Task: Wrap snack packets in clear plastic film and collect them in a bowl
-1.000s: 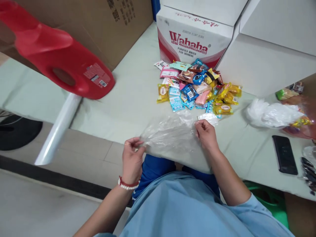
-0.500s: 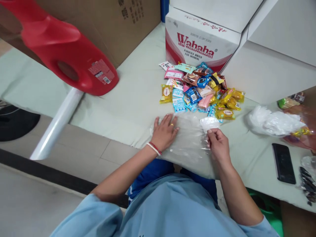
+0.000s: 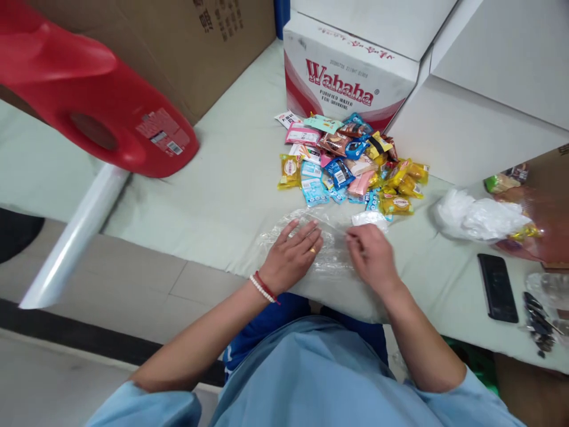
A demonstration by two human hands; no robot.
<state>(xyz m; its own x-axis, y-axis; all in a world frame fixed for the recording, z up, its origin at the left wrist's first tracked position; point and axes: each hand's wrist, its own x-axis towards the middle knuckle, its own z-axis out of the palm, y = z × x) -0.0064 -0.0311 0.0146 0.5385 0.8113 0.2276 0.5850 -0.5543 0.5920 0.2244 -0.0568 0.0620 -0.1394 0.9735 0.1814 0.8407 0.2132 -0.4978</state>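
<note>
A clear plastic bag (image 3: 331,258) lies crumpled on the cloth-covered table near its front edge. My left hand (image 3: 291,258) rests on it, palm down with the fingers stretched out. At the bag's right side my right hand (image 3: 372,258) is closed, its thumb and fingers pinching the plastic edge. A small piece of white plastic (image 3: 370,220) lies just beyond my right knuckles. Past both hands is a heap of wrapped snacks (image 3: 340,172) in yellow, blue, pink and brown packets.
Behind the snacks stands a Wahaha carton (image 3: 342,89), with white boxes (image 3: 480,118) beside it. At left are a red jug (image 3: 133,124) and a plastic roll (image 3: 75,237) overhanging the table edge. A phone (image 3: 498,289) and white crumpled plastic (image 3: 482,216) lie at right.
My right hand has moved left, drawing the bag's edge inward, and the plastic is more bunched. My left hand has slid slightly towards me. The whole view has shifted a little.
</note>
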